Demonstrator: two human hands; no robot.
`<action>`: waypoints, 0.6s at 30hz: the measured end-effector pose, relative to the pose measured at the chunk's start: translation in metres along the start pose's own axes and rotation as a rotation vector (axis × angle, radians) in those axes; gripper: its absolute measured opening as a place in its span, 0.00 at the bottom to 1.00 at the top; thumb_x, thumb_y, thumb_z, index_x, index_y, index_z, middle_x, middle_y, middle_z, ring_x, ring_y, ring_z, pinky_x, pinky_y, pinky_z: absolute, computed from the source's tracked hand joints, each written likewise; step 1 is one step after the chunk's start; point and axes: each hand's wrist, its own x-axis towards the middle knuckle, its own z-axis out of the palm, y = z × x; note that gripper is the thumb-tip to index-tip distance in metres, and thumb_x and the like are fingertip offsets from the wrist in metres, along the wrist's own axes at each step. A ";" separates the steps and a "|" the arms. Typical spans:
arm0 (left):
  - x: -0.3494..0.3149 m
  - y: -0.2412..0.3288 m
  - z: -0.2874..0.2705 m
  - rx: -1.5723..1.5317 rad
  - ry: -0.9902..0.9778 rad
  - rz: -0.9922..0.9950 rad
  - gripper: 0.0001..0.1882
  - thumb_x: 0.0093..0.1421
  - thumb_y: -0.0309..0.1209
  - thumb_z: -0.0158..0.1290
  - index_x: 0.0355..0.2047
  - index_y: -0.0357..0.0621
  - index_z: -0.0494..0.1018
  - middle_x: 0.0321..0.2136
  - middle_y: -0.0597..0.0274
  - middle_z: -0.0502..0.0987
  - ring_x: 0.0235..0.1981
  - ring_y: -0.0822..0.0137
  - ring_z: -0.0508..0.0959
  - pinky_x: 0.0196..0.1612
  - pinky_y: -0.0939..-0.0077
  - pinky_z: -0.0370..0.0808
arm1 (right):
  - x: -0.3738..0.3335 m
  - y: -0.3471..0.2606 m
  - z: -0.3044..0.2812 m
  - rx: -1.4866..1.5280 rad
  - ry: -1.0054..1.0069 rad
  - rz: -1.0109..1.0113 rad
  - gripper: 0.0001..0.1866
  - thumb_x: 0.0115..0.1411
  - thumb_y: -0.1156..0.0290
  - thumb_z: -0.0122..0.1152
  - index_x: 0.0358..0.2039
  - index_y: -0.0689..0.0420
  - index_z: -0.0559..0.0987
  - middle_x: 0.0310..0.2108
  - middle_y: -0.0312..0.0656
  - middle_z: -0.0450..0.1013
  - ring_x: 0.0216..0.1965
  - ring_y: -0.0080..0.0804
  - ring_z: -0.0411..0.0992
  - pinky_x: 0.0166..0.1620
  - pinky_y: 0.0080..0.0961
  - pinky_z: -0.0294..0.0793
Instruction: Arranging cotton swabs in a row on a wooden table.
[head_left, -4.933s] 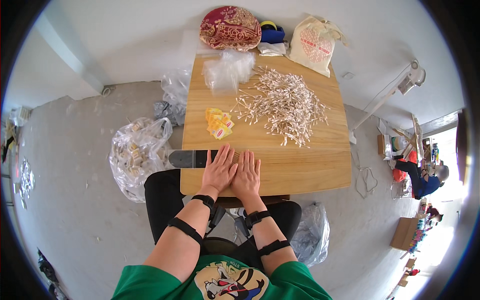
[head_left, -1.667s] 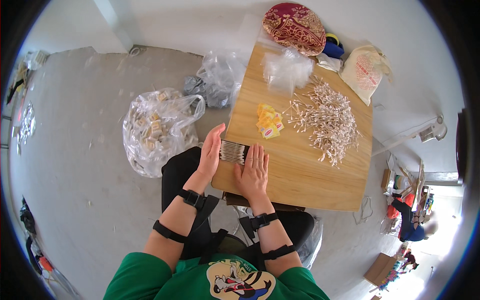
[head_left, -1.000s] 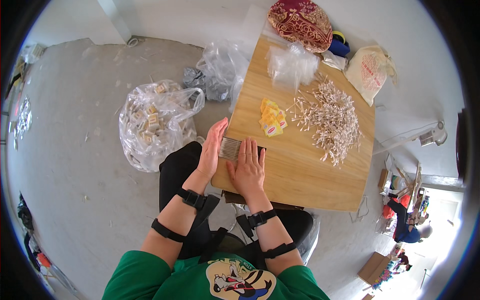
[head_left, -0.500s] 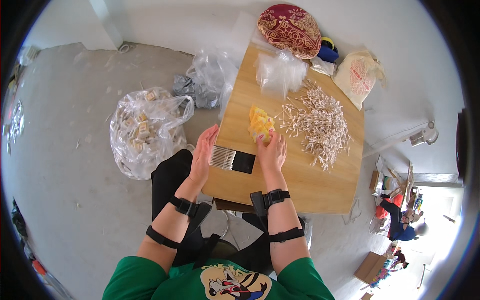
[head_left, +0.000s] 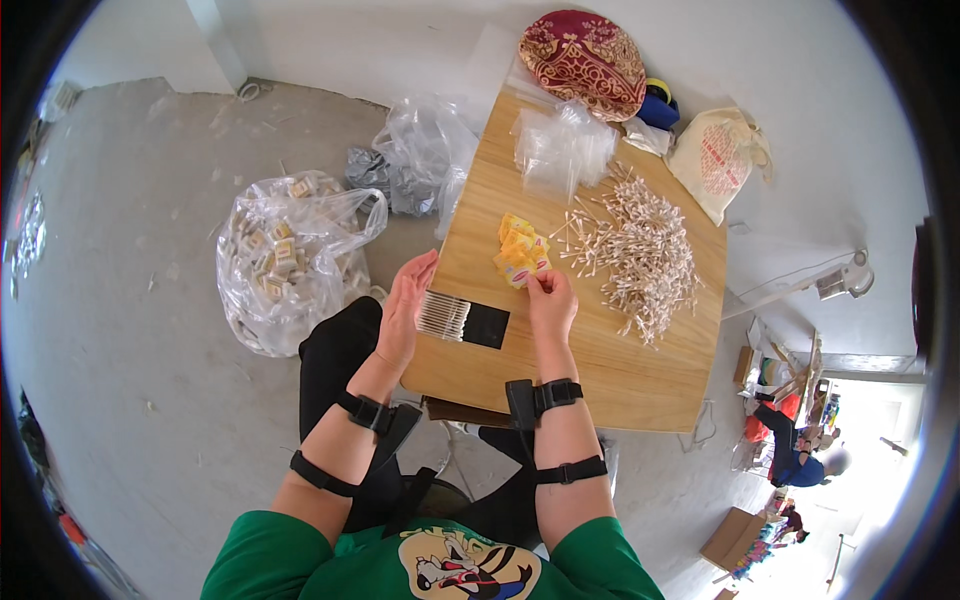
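Observation:
My left hand (head_left: 404,308) stands on edge at the table's left side, its fingers straight and together. Its palm side faces a neat row of cotton swabs (head_left: 441,316), lying side by side against a black rectangular piece (head_left: 487,326). Whether the palm touches the swab ends I cannot tell. With thumb and finger closed, my right hand (head_left: 552,306) pinches the near edge of a yellow printed card (head_left: 519,275). Several more yellow cards (head_left: 518,232) lie overlapped just beyond it. To their right spreads a big loose heap of cotton swabs (head_left: 648,250).
Clear plastic sleeves (head_left: 565,150), a red-gold patterned cushion (head_left: 583,62), a tape roll (head_left: 657,92) and a cream drawstring bag (head_left: 716,160) line the table's far side. On the floor at left sits a clear bag of small packs (head_left: 285,260). Another person (head_left: 800,455) sits far right.
My right hand's fingers have drawn together into a pinch on the nearest yellow card, which has shifted slightly. My left hand stays beside the swab row.

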 end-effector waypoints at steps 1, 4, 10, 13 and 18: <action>0.000 0.000 0.000 -0.013 0.009 -0.012 0.33 0.73 0.51 0.31 0.64 0.34 0.56 0.65 0.50 0.59 0.68 0.58 0.57 0.72 0.64 0.47 | 0.001 0.002 0.000 -0.001 -0.001 -0.002 0.09 0.53 0.69 0.70 0.29 0.59 0.79 0.24 0.40 0.77 0.26 0.31 0.75 0.33 0.28 0.73; 0.001 0.001 0.003 -0.008 0.002 -0.009 0.33 0.73 0.51 0.32 0.64 0.34 0.57 0.65 0.50 0.60 0.68 0.58 0.58 0.72 0.65 0.48 | 0.004 0.013 -0.002 0.191 -0.003 0.064 0.06 0.55 0.72 0.69 0.29 0.60 0.80 0.23 0.36 0.77 0.24 0.24 0.73 0.32 0.23 0.72; -0.001 -0.001 -0.003 -0.005 0.019 -0.021 0.32 0.74 0.49 0.32 0.63 0.33 0.58 0.65 0.49 0.61 0.68 0.58 0.59 0.71 0.65 0.49 | 0.005 0.013 -0.007 0.440 -0.059 0.230 0.04 0.59 0.74 0.66 0.32 0.61 0.80 0.24 0.33 0.75 0.24 0.19 0.71 0.28 0.16 0.70; 0.000 -0.003 -0.001 -0.012 0.011 -0.022 0.31 0.74 0.49 0.32 0.62 0.33 0.58 0.64 0.49 0.61 0.68 0.58 0.59 0.71 0.65 0.49 | 0.009 0.019 -0.010 0.544 -0.052 0.252 0.03 0.60 0.76 0.64 0.34 0.60 0.78 0.26 0.34 0.75 0.24 0.18 0.71 0.27 0.15 0.70; -0.001 0.002 0.000 -0.003 0.014 -0.024 0.31 0.74 0.49 0.31 0.62 0.32 0.58 0.64 0.49 0.61 0.67 0.58 0.59 0.71 0.65 0.49 | 0.007 0.010 -0.015 0.655 -0.042 0.277 0.04 0.61 0.78 0.62 0.37 0.60 0.78 0.27 0.34 0.74 0.24 0.18 0.72 0.27 0.15 0.71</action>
